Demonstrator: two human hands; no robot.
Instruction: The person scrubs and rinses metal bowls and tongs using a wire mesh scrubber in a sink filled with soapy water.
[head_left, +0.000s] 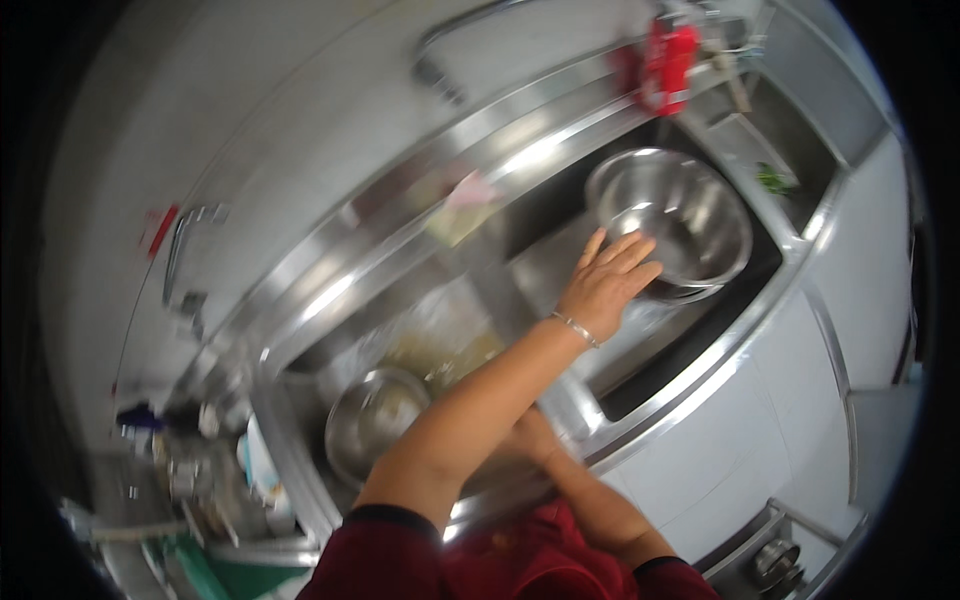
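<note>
My left hand (611, 277) reaches across to the right compartment with its fingers spread, beside the near left rim of a large stainless steel bowl (697, 225). Whether the fingertips touch the bowl cannot be told. A bracelet circles the left wrist. Below the left forearm, my right hand (531, 435) is blurred and partly hidden, near the divider at the front of the left compartment; what it holds is not visible. A second metal bowl (379, 409) stands in the left compartment, partly behind my left forearm. Cloudy, yellowish water (435, 352) lies around it.
Pink and yellow cloths or sponges (465, 206) lie on the sink's back ledge. A red bottle (670, 67) stands at the back right. Two faucets (439, 67) come from the wall. Green leaves (772, 178) lie in the far right basin. Blurred items crowd the left side.
</note>
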